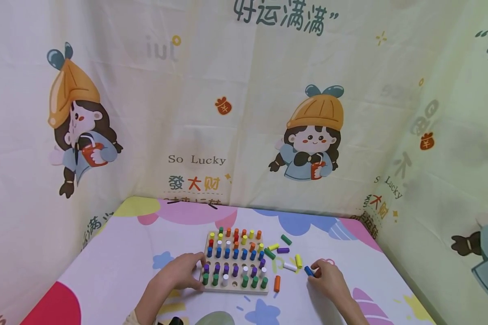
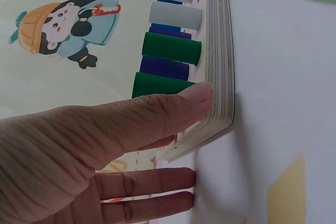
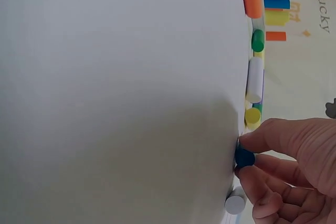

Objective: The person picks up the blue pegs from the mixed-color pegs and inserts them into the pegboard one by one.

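A wooden pegboard (image 1: 235,291) stands in the middle of the table, with rows of coloured pegs upright in it. My left hand (image 1: 184,271) grips its left side by the front corner. In the left wrist view the thumb (image 2: 197,93) presses on the board's edge beside a green peg (image 2: 170,48), while two lower fingers stretch out below the board. To the right of the board, my right hand (image 1: 329,280) pinches a blue peg (image 3: 244,158) between thumb and fingertips, low at the table. In the front row one hole (image 1: 234,284) shows between a white peg (image 1: 225,280) and a green one.
Loose pegs lie between board and right hand: an orange peg (image 1: 277,284), a white peg (image 1: 290,266), a yellow peg (image 1: 298,261), a purple peg (image 1: 283,250) and several others. Near the right fingers is a pale peg (image 3: 235,203). A printed curtain (image 1: 252,135) hangs behind the table.
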Demonstrator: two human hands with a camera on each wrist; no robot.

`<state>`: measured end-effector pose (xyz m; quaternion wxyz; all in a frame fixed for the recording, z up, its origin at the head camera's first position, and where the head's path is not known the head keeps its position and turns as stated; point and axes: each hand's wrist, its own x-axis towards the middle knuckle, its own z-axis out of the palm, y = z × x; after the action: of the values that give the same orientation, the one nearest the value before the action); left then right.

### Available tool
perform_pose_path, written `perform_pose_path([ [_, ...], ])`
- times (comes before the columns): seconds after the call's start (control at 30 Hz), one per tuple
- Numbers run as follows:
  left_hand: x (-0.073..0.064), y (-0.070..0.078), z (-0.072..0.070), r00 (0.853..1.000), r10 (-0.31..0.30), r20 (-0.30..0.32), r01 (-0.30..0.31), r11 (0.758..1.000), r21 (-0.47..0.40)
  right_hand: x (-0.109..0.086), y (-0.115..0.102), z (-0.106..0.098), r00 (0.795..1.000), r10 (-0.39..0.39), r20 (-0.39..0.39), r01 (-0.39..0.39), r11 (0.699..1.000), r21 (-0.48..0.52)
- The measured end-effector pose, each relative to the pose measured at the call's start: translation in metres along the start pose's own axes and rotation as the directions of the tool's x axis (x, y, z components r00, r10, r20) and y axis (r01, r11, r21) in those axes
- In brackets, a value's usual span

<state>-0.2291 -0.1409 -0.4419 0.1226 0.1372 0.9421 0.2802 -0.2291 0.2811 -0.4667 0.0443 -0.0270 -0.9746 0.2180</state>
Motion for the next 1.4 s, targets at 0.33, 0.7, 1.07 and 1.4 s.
perform_pose_path([
  [0.33,0.0,0.0,0.0,1.0,-0.001,0.007,0.001,1.0,0.003,-0.003,0.0,0.0,0.999,-0.027,-0.043,0.029,0.999,0.031],
  [0.7,0.0,-0.001,0.0,1.0,0.013,-0.004,-0.013,1.0,0.011,-0.006,-0.017,-0.003,0.99,-0.072,-0.125,0.083,0.993,0.087],
  [1.07,0.001,-0.001,0.002,1.0,0.006,-0.008,-0.006,1.0,0.009,-0.003,-0.034,0.002,0.981,-0.094,-0.171,0.125,0.975,0.181],
  [1.4,0.001,0.0,0.002,1.0,-0.003,-0.004,0.003,1.0,-0.002,0.0,-0.057,0.009,0.979,-0.107,-0.177,0.151,0.954,0.259],
])
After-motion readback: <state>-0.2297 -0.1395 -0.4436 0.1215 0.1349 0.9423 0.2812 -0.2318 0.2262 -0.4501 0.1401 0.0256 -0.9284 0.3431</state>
